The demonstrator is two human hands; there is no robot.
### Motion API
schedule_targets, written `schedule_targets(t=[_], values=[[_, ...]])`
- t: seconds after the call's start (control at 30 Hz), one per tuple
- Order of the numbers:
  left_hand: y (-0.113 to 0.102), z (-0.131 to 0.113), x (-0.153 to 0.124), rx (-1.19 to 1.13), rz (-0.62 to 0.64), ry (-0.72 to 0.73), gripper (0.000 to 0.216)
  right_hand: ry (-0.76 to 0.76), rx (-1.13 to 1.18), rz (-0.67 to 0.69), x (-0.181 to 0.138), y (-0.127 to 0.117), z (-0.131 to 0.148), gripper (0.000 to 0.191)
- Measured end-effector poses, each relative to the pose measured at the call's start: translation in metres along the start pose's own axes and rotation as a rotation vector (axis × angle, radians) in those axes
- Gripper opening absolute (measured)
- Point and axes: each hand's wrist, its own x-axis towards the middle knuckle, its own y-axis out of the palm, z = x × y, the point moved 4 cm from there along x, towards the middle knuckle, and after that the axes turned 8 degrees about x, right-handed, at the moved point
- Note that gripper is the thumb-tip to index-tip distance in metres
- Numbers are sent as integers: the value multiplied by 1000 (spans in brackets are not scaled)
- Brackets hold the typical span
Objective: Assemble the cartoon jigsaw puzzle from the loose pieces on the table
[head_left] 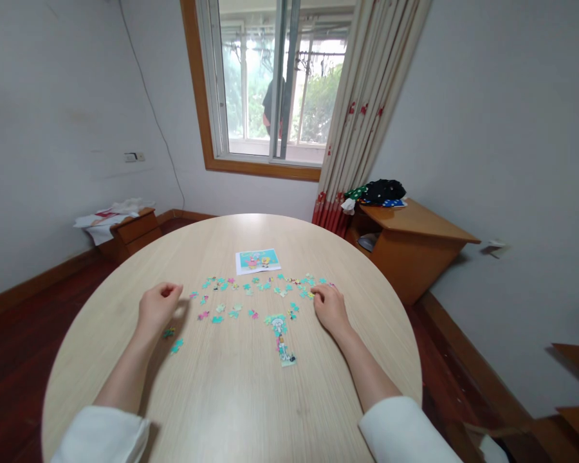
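My left hand point(160, 305) is raised a little over the left part of the round table, its fingers curled together; whatever is inside them, if anything, is hidden. Two loose jigsaw pieces point(176, 346) lie below it. My right hand point(330, 307) rests at the right end of the spread pieces, fingers bent down and closed at a small yellow-green puzzle piece point(311, 294). Between my hands, nearer me, lies a joined strip of puzzle point(280, 339) showing a pale cartoon figure. Several loose turquoise and pink puzzle pieces point(235, 311) are scattered in rows beyond it.
A picture card point(258, 261) with cartoon figures lies behind the pieces on the round wooden table point(222, 405). Right of the table stands a wooden desk point(415, 222) with clothes point(385, 191) on it. A low cabinet point(135, 233) stands left, below the window's side.
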Motion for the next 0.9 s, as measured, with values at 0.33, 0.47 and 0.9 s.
schedule_targets(t=[0.33,0.47,0.9], values=[[1,3,2,-8,-10,37,19,19,24,-7,1,0,-1,25],[5,12,6,-62,-17,18,16,14,37,-9,2,0,-3,25],[-2,23,10,-269,-107,-168,17,12,55,2,3,1,-8,25]])
